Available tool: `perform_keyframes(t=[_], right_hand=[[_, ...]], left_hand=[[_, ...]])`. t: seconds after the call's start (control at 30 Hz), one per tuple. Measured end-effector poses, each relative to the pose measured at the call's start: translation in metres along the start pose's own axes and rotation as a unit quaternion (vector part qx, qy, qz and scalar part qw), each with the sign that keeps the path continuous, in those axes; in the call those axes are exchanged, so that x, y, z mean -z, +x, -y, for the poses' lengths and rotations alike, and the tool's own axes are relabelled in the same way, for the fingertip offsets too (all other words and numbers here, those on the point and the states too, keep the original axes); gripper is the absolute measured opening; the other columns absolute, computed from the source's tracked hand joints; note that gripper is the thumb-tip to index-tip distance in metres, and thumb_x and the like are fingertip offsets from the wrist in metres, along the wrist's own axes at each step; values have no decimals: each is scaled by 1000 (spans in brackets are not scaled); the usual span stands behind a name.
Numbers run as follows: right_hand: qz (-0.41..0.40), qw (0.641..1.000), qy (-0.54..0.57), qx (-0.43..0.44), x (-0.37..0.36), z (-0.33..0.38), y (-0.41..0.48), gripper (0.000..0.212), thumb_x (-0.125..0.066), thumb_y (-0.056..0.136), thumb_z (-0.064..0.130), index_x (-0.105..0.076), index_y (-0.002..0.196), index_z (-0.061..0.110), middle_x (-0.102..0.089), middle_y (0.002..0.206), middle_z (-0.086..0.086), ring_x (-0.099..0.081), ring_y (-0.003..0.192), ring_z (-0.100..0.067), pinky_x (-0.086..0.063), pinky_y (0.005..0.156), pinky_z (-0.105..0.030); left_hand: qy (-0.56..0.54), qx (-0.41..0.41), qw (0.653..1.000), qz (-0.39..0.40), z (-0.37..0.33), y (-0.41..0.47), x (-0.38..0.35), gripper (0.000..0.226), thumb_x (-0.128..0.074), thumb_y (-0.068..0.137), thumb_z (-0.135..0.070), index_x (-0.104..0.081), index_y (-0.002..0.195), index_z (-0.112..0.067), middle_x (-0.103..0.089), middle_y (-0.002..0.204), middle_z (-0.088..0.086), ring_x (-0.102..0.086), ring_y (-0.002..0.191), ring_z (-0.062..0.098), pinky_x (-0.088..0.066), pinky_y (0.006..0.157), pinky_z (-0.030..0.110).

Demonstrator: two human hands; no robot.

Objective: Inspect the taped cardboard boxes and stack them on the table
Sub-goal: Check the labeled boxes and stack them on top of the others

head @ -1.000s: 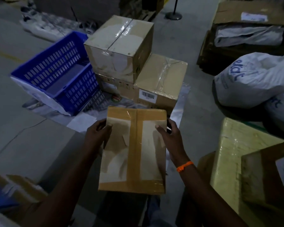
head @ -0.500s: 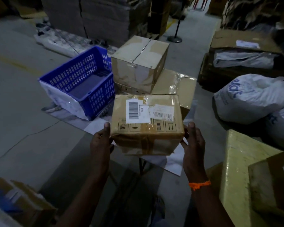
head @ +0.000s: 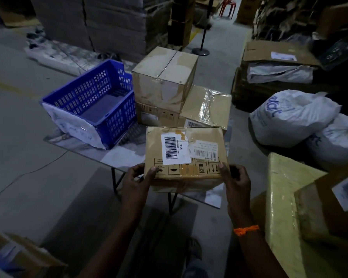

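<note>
We hold a taped cardboard box (head: 184,155) in both hands over the near edge of the counter (head: 119,155). Our left hand (head: 138,177) grips the near left corner, thumb on top. Our right hand (head: 236,177) grips the near right corner the same way. The box lies flat, with two barcode stickers facing up. We cannot tell if its bottom touches the counter.

The job now, we think, is to put this box with the others. Near the far edge a tall box (head: 165,77) sits on a low box (head: 157,115), and a shiny wrapped box (head: 207,105) is just beside them on the right. A blue basket (head: 96,101) fills the left side.

To do it well, we check the tape first, since a bit near the stickers looks ragged. Then we carry the box flat and slow and lower it onto the wrapped box, which is low with a wide top. We line up the edges so nothing hangs over. We let go only when it sits firm. The tall stack could tip if we bump it.
</note>
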State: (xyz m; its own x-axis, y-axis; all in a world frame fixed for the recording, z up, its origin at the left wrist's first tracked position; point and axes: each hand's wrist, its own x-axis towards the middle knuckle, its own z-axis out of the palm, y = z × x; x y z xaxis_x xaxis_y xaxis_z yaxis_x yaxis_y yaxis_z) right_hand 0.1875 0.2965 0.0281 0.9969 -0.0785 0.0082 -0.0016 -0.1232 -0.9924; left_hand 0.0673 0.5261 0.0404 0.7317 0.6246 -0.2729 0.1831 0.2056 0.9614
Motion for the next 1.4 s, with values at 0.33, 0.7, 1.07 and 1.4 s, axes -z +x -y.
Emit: perform_keyframes(t=[0.33,0.7,1.07,1.4], right_hand=[[192,976,-53,-84,13,32,30,58,-69,79,58,-62,127,26,-76,112,-6,-76,95,-19,-63,80,-40],[210,935,-25,-285,7,43,17,88,-47,75,91,-73,110,14,-76,93,-9,-72,91,-28,-57,71,-40],[255,925,29,-280,-2,12,-4,17,-64,97,15,-76,106,22,-75,91,-1,-71,74,-15,-52,56,-28],[225,959,-13,-174,-18,-34,-3,63,-59,83,-14,-66,132,26,-73,123,-5,-68,114,-32,-56,96,-52]], left_hand=[[73,-18,979,188,-10,22,32,104,-74,67,-27,-22,151,-60,-47,154,-1,-66,111,25,-58,69,36],[16,148,986,80,-26,21,49,59,-49,88,-76,-71,102,-23,-74,94,3,-69,83,21,-56,75,37],[35,71,994,71,-28,12,68,26,-62,94,-17,-77,115,-25,-76,108,4,-66,102,25,-48,84,40],[11,78,995,67,31,14,57,64,-58,62,18,-66,114,-17,-72,115,12,-66,108,30,-52,58,28]])
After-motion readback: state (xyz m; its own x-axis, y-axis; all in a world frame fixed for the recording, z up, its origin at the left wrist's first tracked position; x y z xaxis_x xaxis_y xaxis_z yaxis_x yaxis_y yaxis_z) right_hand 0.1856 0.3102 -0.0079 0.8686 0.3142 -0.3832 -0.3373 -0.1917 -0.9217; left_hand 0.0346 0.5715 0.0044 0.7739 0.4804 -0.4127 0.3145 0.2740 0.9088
